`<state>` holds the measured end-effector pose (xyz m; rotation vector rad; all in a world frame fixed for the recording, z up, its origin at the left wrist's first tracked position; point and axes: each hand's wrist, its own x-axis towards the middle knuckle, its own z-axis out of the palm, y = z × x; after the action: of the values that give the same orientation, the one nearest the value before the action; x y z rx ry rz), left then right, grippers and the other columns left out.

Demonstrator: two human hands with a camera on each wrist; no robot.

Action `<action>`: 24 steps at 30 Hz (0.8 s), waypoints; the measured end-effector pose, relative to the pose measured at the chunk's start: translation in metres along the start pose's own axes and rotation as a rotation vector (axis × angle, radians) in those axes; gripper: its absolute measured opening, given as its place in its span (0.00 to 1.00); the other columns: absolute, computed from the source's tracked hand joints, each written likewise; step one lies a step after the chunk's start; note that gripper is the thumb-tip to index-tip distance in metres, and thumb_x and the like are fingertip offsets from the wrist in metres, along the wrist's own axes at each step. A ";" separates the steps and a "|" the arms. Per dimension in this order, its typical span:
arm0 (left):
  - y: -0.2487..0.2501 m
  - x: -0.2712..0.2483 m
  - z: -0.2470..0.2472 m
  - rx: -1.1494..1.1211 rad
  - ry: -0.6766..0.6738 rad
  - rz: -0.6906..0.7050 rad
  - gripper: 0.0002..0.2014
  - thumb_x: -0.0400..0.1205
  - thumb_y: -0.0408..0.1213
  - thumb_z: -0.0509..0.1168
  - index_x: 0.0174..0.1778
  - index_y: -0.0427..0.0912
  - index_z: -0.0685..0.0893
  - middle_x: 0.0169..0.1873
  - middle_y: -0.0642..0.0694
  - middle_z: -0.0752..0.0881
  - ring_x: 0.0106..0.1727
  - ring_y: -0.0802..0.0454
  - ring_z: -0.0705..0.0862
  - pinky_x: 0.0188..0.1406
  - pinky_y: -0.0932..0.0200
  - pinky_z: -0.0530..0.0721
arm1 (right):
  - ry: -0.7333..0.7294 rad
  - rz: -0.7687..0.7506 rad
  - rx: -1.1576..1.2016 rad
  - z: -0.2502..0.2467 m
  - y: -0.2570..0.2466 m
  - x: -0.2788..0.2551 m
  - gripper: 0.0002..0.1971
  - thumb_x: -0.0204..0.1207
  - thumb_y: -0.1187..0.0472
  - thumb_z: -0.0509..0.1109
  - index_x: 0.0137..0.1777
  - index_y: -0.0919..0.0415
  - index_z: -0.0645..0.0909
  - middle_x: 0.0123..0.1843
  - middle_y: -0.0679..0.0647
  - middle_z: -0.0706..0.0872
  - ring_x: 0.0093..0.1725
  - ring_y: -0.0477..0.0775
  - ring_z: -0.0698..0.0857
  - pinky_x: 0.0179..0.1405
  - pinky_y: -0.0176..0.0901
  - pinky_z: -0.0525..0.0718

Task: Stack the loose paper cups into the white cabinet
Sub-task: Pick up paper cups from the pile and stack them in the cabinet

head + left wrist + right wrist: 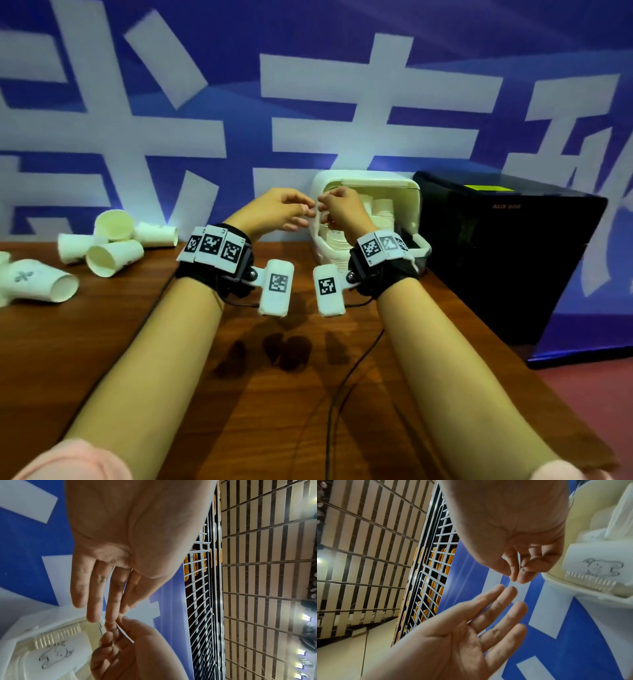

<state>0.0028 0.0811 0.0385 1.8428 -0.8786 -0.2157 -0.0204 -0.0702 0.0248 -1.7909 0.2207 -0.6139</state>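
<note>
White paper cups (102,251) are lying on a brown wooden table (137,329), beside a white cabinet (407,202), a black box (507,246) and a blue-and-white banner (308,102).
</note>
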 end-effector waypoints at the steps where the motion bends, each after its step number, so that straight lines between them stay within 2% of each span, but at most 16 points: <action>1: -0.001 -0.009 -0.009 0.007 0.022 -0.005 0.10 0.86 0.33 0.60 0.61 0.40 0.82 0.49 0.46 0.88 0.47 0.53 0.87 0.49 0.63 0.84 | -0.022 -0.004 -0.008 0.010 -0.003 -0.002 0.12 0.84 0.67 0.59 0.38 0.60 0.74 0.35 0.55 0.79 0.25 0.50 0.76 0.19 0.34 0.68; 3: -0.006 -0.028 -0.029 0.021 0.063 -0.020 0.10 0.86 0.33 0.60 0.61 0.39 0.82 0.51 0.45 0.88 0.47 0.52 0.87 0.46 0.64 0.84 | -0.069 0.005 -0.026 0.032 -0.010 -0.007 0.11 0.84 0.67 0.59 0.40 0.61 0.74 0.34 0.54 0.78 0.25 0.50 0.76 0.19 0.33 0.68; 5: -0.014 -0.045 -0.049 0.040 0.102 -0.048 0.10 0.86 0.34 0.60 0.61 0.40 0.82 0.54 0.44 0.89 0.52 0.50 0.88 0.52 0.59 0.84 | -0.108 0.022 -0.045 0.056 -0.015 -0.011 0.08 0.84 0.66 0.59 0.42 0.62 0.75 0.35 0.55 0.79 0.27 0.50 0.77 0.23 0.35 0.70; 9: -0.035 -0.084 -0.093 0.054 0.177 -0.120 0.11 0.86 0.35 0.60 0.62 0.40 0.82 0.55 0.45 0.88 0.56 0.48 0.87 0.58 0.53 0.83 | -0.188 0.029 -0.082 0.115 -0.024 -0.016 0.11 0.82 0.65 0.61 0.37 0.59 0.75 0.37 0.56 0.82 0.29 0.52 0.79 0.26 0.38 0.74; 13: -0.055 -0.123 -0.135 0.070 0.283 -0.188 0.12 0.86 0.34 0.61 0.64 0.38 0.81 0.55 0.44 0.87 0.52 0.51 0.86 0.50 0.61 0.83 | -0.290 0.037 -0.091 0.173 -0.032 -0.028 0.11 0.82 0.66 0.60 0.37 0.60 0.73 0.36 0.55 0.80 0.29 0.52 0.78 0.26 0.38 0.74; 15: -0.067 -0.142 -0.157 0.103 0.349 -0.219 0.11 0.86 0.35 0.61 0.63 0.39 0.83 0.55 0.45 0.87 0.55 0.51 0.85 0.52 0.60 0.83 | -0.344 0.048 -0.086 0.200 -0.037 -0.035 0.09 0.82 0.68 0.60 0.39 0.62 0.72 0.36 0.56 0.79 0.29 0.52 0.78 0.26 0.38 0.73; 19: -0.093 -0.181 -0.201 0.140 0.539 -0.281 0.12 0.85 0.34 0.62 0.63 0.41 0.83 0.59 0.45 0.84 0.58 0.52 0.81 0.62 0.54 0.82 | -0.452 0.068 -0.090 0.252 -0.043 -0.050 0.11 0.81 0.68 0.61 0.36 0.60 0.71 0.35 0.56 0.78 0.30 0.51 0.77 0.28 0.40 0.73; 22: -0.112 -0.208 -0.228 0.164 0.712 -0.354 0.14 0.84 0.36 0.64 0.65 0.42 0.81 0.60 0.46 0.82 0.57 0.52 0.79 0.58 0.58 0.77 | -0.509 0.070 -0.138 0.287 -0.042 -0.060 0.10 0.81 0.67 0.63 0.36 0.61 0.73 0.35 0.56 0.79 0.30 0.51 0.78 0.28 0.40 0.74; 24: -0.126 -0.225 -0.244 0.172 0.837 -0.436 0.15 0.82 0.39 0.65 0.65 0.46 0.80 0.65 0.45 0.77 0.63 0.49 0.76 0.61 0.55 0.75 | -0.545 0.066 -0.156 0.308 -0.041 -0.067 0.09 0.81 0.67 0.63 0.38 0.59 0.74 0.35 0.54 0.79 0.30 0.49 0.79 0.25 0.37 0.77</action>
<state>0.0273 0.4317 -0.0152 2.0027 0.0891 0.3616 0.0739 0.2303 -0.0151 -2.0220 -0.0482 -0.0475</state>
